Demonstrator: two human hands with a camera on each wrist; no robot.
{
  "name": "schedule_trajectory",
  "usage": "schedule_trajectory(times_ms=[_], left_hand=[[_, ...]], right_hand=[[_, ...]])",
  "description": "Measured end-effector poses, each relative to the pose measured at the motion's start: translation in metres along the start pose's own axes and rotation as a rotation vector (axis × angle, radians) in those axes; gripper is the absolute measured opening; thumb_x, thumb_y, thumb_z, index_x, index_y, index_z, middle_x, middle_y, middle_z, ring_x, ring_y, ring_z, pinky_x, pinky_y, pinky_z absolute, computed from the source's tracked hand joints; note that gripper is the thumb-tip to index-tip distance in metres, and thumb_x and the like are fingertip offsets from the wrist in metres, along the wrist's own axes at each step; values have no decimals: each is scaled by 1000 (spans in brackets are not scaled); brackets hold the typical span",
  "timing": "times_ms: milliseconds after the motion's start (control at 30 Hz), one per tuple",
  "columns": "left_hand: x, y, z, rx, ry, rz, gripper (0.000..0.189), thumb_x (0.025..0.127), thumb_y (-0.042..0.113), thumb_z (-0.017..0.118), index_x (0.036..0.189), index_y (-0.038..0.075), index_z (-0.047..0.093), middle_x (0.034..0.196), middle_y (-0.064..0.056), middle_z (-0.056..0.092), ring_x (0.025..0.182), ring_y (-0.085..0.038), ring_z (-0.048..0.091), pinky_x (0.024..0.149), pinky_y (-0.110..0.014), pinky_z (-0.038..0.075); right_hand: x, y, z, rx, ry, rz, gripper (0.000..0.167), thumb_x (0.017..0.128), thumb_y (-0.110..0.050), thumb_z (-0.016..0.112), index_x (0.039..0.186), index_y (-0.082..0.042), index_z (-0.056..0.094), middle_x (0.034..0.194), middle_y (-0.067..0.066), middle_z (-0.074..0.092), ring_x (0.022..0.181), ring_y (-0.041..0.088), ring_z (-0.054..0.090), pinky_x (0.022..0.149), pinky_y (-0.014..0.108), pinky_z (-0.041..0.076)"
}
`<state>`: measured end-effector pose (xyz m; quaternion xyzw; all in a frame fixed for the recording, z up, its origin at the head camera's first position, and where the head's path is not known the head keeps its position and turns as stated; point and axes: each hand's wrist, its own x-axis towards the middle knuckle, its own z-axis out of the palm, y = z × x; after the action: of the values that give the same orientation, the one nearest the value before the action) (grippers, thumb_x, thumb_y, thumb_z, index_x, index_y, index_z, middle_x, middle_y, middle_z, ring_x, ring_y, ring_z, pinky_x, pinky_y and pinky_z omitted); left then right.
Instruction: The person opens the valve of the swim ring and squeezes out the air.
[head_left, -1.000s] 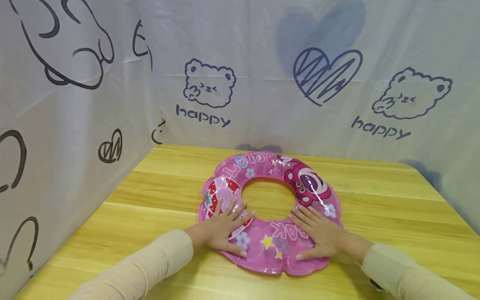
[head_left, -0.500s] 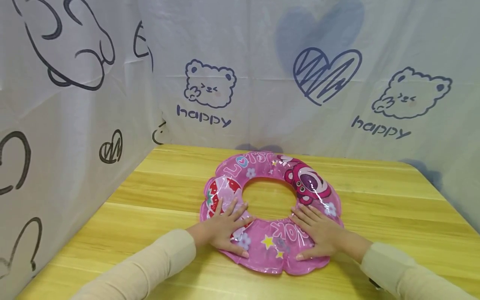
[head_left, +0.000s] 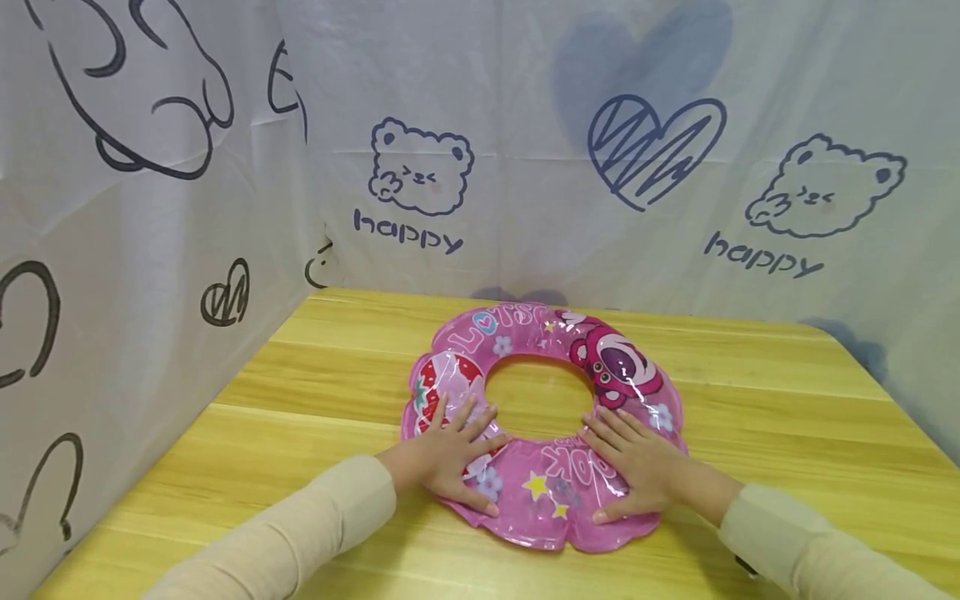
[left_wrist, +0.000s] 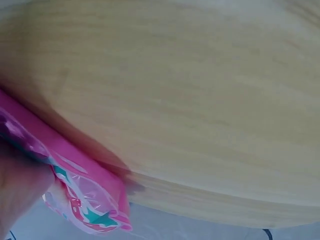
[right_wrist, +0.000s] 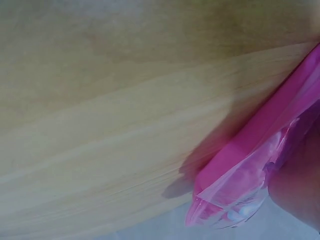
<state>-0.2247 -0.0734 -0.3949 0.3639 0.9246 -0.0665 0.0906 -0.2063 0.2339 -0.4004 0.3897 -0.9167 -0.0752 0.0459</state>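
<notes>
A pink inflatable swim ring [head_left: 517,521] lies flat on the wooden table, printed with a bear face, a strawberry, stars and flowers. My left hand [head_left: 457,458] rests on its near left part, fingers straight and spread. On the near right part my right hand [head_left: 641,462] lies with its fingers straight, the thumb apart from them. In the left wrist view the ring's edge [left_wrist: 100,195] shows beside a blurred part of the hand. The right wrist view shows the ring's pink side [right_wrist: 240,160] against the table, with part of the hand at the right edge.
The yellow wood-grain table [head_left: 787,400] extends around the ring on all sides. A white cloth [head_left: 525,208] with bear and heart drawings hangs behind it. Another drawn-on cloth [head_left: 150,250] borders the table's left side.
Both hands stay on the swim ring. The left hand and the ring's left side appear shifted very slightly to the right; little else differs.
</notes>
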Motion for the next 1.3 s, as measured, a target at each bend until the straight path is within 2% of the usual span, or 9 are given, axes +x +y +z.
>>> schedule_trajectory(times_ms=[267, 433, 500, 533, 633, 733, 1067, 1200, 1300], left_hand=[[2, 4, -8, 54, -118, -60, 97, 72, 82, 43, 149, 35, 9, 158, -3, -7, 144, -30, -13, 111, -58, -12], [6, 2, -7, 42, -149, -79, 99, 70, 84, 43, 149, 36, 6, 158, -1, -11, 143, -27, -16, 111, -56, -15], [6, 1, -6, 29, -148, -78, 100, 69, 84, 43, 149, 36, 6, 158, -1, -10, 143, -27, -16, 111, -56, -16], [6, 1, -6, 20, -147, -74, 100, 70, 84, 43, 149, 36, 6, 158, -1, -10, 143, -27, -16, 111, -56, -15], [7, -1, -7, 8, -147, -64, 99, 70, 83, 44, 149, 36, 7, 158, -1, -10, 143, -27, -16, 111, -56, -16], [9, -3, -9, 20, -144, -52, 97, 71, 81, 45, 149, 35, 9, 158, -2, -8, 144, -28, -15, 111, -56, -15], [12, -3, -13, 100, -123, -59, 98, 69, 83, 45, 148, 36, 13, 158, -1, -3, 144, -27, -11, 113, -55, -13], [13, -3, -8, 94, -109, -54, 98, 70, 83, 45, 149, 35, 13, 158, -1, -3, 144, -28, -11, 112, -56, -13], [12, -4, -3, 84, -69, -33, 97, 71, 82, 44, 149, 33, 14, 158, -3, -2, 144, -30, -10, 112, -58, -11]], right_hand=[[0, 1, 1, 27, 1, -8, 106, 73, -81, 43, 140, 0, 35, 148, 21, 32, 137, 40, 27, 104, 17, -26], [1, 2, 2, 63, -25, 8, 106, 73, -79, 46, 142, 0, 33, 149, 20, 29, 138, 40, 24, 103, 16, -27], [1, 2, 2, 84, -36, 17, 106, 73, -79, 47, 142, 0, 32, 150, 20, 28, 138, 40, 23, 106, 18, -25], [1, 2, 2, 92, -43, 23, 106, 73, -79, 48, 142, -1, 32, 150, 20, 28, 139, 40, 22, 110, 23, -21], [2, 1, 1, 110, -67, 39, 106, 72, -77, 50, 143, -1, 31, 151, 19, 26, 140, 40, 20, 117, 40, -3], [3, 1, 1, 125, -91, 55, 106, 72, -76, 52, 143, 0, 30, 151, 20, 25, 140, 41, 18, 113, 52, 14], [5, 1, 4, 131, -97, 74, 106, 72, -74, 54, 142, 2, 31, 150, 22, 27, 139, 42, 20, 113, 54, 19], [5, 0, 5, 112, -94, 71, 107, 71, -76, 53, 142, 1, 32, 150, 22, 28, 139, 42, 21, 113, 53, 20], [4, -1, 6, 69, -72, 67, 106, 71, -78, 50, 142, 0, 34, 149, 21, 30, 139, 41, 24, 113, 52, 22]])
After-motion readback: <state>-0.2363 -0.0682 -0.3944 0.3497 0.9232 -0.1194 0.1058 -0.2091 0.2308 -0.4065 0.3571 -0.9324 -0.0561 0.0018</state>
